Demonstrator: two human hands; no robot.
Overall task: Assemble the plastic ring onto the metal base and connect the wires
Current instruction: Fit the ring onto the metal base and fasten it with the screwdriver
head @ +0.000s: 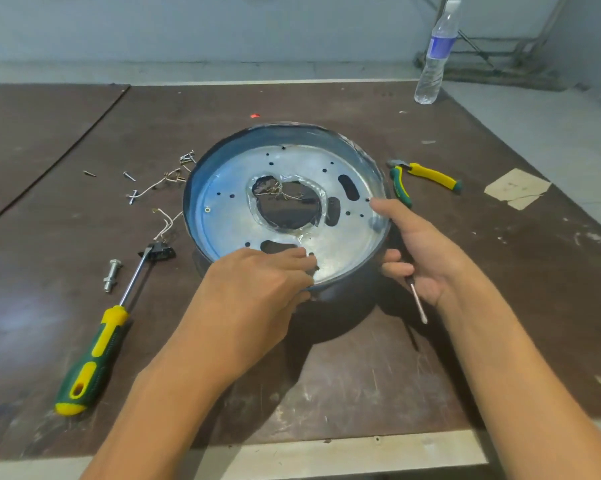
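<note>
Left hand (267,271): reaching over the near rim of the metal base (222,188), fingers curled loosely onto the plate floor beside a slotted hole; whether anything small is pinched under the fingertips cannot be told.

Right hand (413,244): thumb hooked over the right rim of the base, fingers wrapped outside the wall, closed round a thin screwdriver (417,301) whose metal shaft juts out below the palm toward the wearer.

Metal base: round, shallow, silvery plate with dark blue wall, resting on the table (499,306) between the two hands (scraps of clear film clinging round its large centre opening).

Wires (281,192): a short tangle visible through the centre opening, beyond the left fingertips.

Loose wires (165,223): outside the base, left of the left hand, ending near a small black connector block (158,252).

Screws (186,157): scattered beyond and left of the left hand.

Large screwdriver (98,344): green and yellow handle, flat on the table left of the left forearm, tip touching the black block.

Bolt (112,274): just left of that shaft.

Pliers (420,178): green and yellow, beyond the right hand.

Water bottle (435,53): upright, far beyond the right hand.

Paper scrap (517,188): right of the pliers.
</note>
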